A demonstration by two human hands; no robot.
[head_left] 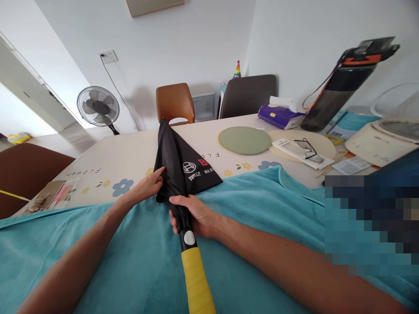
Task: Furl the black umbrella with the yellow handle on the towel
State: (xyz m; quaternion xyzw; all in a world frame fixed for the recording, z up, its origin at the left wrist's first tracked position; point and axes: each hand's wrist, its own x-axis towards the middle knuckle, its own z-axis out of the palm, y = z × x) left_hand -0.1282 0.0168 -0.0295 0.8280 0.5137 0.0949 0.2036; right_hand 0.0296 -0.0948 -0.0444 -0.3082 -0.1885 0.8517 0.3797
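Note:
A folded black umbrella [173, 170] lies lengthwise in front of me, its tip pointing away and its yellow handle [198, 279] toward me. White and red print shows on a loose canopy panel fanned out to the right. My right hand [196, 213] is wrapped around the lower canopy and shaft, just above the white button [189, 237]. At the canopy's left edge, my left hand [149, 184] has its fingers curled against the black fabric, the index finger more extended. Part of its fingertips is hard to make out. Under the umbrella spreads a teal blanket [131, 261].
A flower-print table [111, 152] bears a green round mat [245, 140], glasses [307, 150], a purple tissue pack [280, 116], a dark water bottle [340, 91] and a white appliance [376, 144]. Beyond are a brown chair [175, 102], a dark chair [250, 93] and a fan [98, 104].

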